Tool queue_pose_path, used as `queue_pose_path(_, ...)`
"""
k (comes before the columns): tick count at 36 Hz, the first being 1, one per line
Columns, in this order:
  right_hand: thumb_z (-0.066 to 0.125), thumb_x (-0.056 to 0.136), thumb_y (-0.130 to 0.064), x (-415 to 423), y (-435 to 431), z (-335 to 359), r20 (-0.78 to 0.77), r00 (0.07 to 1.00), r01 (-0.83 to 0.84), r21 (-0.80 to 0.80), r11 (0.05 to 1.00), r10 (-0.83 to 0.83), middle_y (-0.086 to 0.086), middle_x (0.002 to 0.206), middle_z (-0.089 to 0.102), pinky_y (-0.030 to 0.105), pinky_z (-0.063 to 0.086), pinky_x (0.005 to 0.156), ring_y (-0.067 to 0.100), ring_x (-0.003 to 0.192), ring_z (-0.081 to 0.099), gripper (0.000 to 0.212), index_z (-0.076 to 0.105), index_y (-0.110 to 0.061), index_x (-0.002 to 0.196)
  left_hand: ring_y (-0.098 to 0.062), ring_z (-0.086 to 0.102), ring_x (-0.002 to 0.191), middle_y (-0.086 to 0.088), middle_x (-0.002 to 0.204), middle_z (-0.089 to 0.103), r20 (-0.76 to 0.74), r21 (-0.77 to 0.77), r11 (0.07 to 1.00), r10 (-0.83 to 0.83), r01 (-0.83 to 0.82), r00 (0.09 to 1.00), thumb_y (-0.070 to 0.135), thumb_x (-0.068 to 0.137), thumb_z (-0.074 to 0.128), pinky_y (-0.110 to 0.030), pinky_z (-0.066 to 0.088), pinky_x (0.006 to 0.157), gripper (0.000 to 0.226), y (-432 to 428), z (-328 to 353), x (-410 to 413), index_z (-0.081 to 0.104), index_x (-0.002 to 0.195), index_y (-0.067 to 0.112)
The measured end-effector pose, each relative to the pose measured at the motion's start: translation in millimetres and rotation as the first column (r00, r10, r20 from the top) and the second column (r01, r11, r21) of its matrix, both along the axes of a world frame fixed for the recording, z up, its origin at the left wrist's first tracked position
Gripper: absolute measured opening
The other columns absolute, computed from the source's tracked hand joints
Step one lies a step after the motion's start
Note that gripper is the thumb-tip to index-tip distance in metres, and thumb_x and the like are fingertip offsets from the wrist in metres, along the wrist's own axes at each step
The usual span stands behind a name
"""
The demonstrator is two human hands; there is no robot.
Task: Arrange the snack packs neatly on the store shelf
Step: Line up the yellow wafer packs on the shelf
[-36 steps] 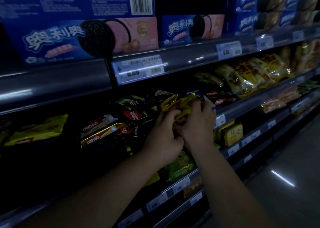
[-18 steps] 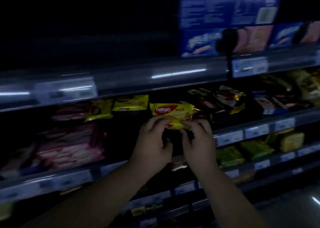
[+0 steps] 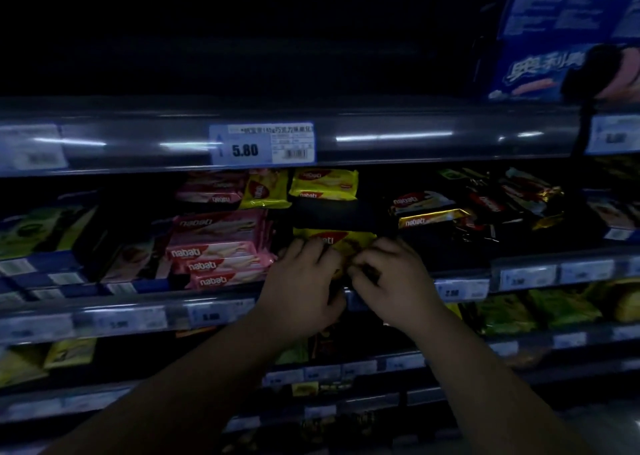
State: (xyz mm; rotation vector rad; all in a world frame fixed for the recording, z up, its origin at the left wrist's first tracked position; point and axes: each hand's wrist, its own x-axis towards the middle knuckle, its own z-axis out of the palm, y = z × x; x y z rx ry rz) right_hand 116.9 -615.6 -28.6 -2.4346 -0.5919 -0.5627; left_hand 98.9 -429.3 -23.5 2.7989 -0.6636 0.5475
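Note:
A yellow Nabati wafer pack point(image 3: 341, 239) sits low at the front of the middle shelf point(image 3: 460, 264), in a dark gap between other packs. My left hand point(image 3: 303, 286) grips its left end and my right hand point(image 3: 393, 278) grips its right end; my fingers hide its lower half. Pink Nabati packs point(image 3: 218, 250) are stacked just left of it. More yellow packs point(image 3: 323, 184) lie further back on the same shelf. Black and gold Nabati packs point(image 3: 427, 209) lie loosely to the right.
The shelf above carries a price tag reading 5.80 point(image 3: 262, 143) and a blue Oreo box point(image 3: 561, 39) at the far right. Lower shelves hold green and yellow packs point(image 3: 540, 311). The lighting is very dim.
My view has swung left along the shelf. Both hands have carried the yellow pack leftward and lowered it toward the shelf front beside the pink packs.

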Motion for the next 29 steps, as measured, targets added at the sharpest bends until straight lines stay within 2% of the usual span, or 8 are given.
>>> queue_pose_path(1,0.053,0.086,-0.043,3,0,3,-0.003,1.000,-0.007,0.007,1.000,0.007,-0.003,0.083,0.060,0.038,0.049,0.071,0.020,0.081,0.055,0.031,0.072,-0.019,0.082,-0.027,0.049,0.088,-0.006,0.097,0.053,0.024,-0.009,1.000,0.001,-0.001,1.000,0.043,0.073,0.061,-0.031,0.040,0.060,0.041,0,0,0,0.057,0.103,0.016)
queue_pose_path(3,0.051,0.085,-0.046,12,1,12,-0.041,0.999,-0.012,0.007,1.000,0.012,-0.001,0.086,0.061,0.038,0.049,0.072,0.021,0.085,0.057,0.035,0.072,-0.018,0.087,-0.029,0.049,0.094,-0.008,0.104,0.053,0.038,0.040,0.999,0.006,-0.008,0.999,0.048,0.076,0.059,-0.033,0.038,0.064,0.048,2,-2,2,0.056,0.111,0.015)
queue_pose_path(6,0.052,0.088,-0.044,36,6,23,-0.146,0.989,-0.001,-0.002,1.000,0.001,0.003,0.117,0.063,0.038,0.048,0.090,0.025,0.109,0.055,0.042,0.069,-0.019,0.117,-0.034,0.051,0.110,-0.012,0.122,0.056,0.029,0.110,0.994,-0.004,0.001,1.000,0.050,0.081,0.054,-0.041,0.042,0.081,0.058,3,-5,3,0.055,0.127,0.014)
queue_pose_path(9,0.056,0.092,-0.042,72,11,30,-0.216,0.976,0.017,-0.079,0.997,-0.033,0.004,0.141,0.052,0.036,0.041,0.103,0.026,0.127,0.047,0.050,0.055,-0.019,0.137,-0.034,0.049,0.118,-0.012,0.131,0.054,-0.019,0.142,0.990,0.017,-0.015,1.000,0.052,0.080,0.053,-0.043,0.042,0.088,0.066,1,-3,4,0.049,0.135,0.016)
queue_pose_path(13,0.056,0.093,-0.048,113,26,37,-0.332,0.938,0.023,-0.213,0.977,-0.094,0.008,0.160,0.023,0.038,0.025,0.116,0.029,0.145,0.024,0.070,0.031,-0.020,0.152,-0.036,0.051,0.116,-0.015,0.132,0.053,-0.031,0.172,0.985,0.038,-0.033,0.999,0.054,0.078,0.055,-0.042,0.043,0.083,0.070,2,-3,4,0.048,0.136,0.014)
queue_pose_path(19,0.060,0.088,-0.051,152,44,29,-0.435,0.890,-0.025,-0.355,0.935,-0.141,0.004,0.165,0.000,0.044,0.011,0.121,0.028,0.150,0.001,0.089,0.011,-0.024,0.156,-0.034,0.053,0.114,-0.012,0.130,0.056,0.000,0.153,0.987,0.039,-0.039,0.999,0.055,0.074,0.055,-0.040,0.044,0.080,0.071,0,-5,7,0.053,0.134,0.017)
queue_pose_path(26,0.046,0.098,-0.049,153,31,34,-0.447,0.887,-0.120,-0.466,0.876,-0.117,0.004,0.164,0.007,0.033,0.015,0.119,0.025,0.149,0.011,0.073,0.013,-0.020,0.157,-0.032,0.057,0.108,-0.011,0.131,0.058,0.074,0.140,0.990,0.023,-0.033,0.997,0.058,0.078,0.057,-0.040,0.047,0.078,0.068,3,-15,10,0.056,0.132,0.017)
queue_pose_path(29,0.051,0.096,-0.049,137,16,43,-0.393,0.915,-0.119,-0.476,0.871,-0.089,0.004,0.159,0.026,0.036,0.028,0.114,0.027,0.142,0.029,0.066,0.027,-0.027,0.153,-0.032,0.056,0.109,-0.010,0.130,0.058,0.106,0.111,0.993,0.023,-0.035,0.994,0.053,0.076,0.060,-0.040,0.047,0.079,0.065,1,-19,11,0.056,0.131,0.017)
